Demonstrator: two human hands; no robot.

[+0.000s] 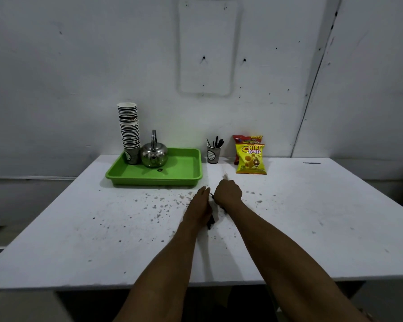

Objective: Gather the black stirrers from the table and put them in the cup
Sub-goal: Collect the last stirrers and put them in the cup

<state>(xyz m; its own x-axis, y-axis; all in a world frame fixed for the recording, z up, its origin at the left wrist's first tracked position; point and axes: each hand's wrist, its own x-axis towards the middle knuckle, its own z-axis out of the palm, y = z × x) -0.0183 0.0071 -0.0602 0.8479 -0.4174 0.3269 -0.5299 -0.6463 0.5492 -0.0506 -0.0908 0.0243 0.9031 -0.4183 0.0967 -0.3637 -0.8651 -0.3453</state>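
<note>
Speckled white table [312, 228], green tray [184, 176], cup [213, 154], snack bags [251, 159], stirrers [211, 223]

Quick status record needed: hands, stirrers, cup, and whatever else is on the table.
left hand: flat, fingers extended, edge down on the table beside the loose stirrers
right hand: curled closed over stirrers
loose stirrers: black bunch on the table between the hands, partly hidden
cup: upright by the wall, already holding several black stirrers
tray: green, left of the cup, carrying a kettle and a cup stack
snack bags: two, right of the cup
table: white, speckled
</note>
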